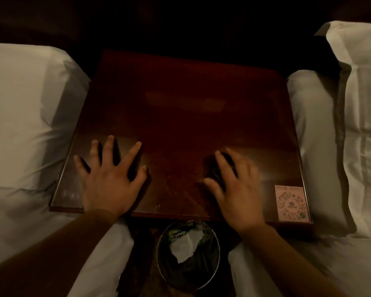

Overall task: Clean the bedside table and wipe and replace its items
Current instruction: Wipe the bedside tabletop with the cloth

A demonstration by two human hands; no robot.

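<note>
Now left hand (109,183) splayed flat on table (180,108); right hand (234,189) blurred.

Left hand (109,181) lay palm down, flat, fingers spread wide and thumb out to the side, forearm reaching in from the lower left. Right hand (234,189) was also palm down, fingers bent and blurred, over something dark that could not be identified. Both wrists were straight.
</note>
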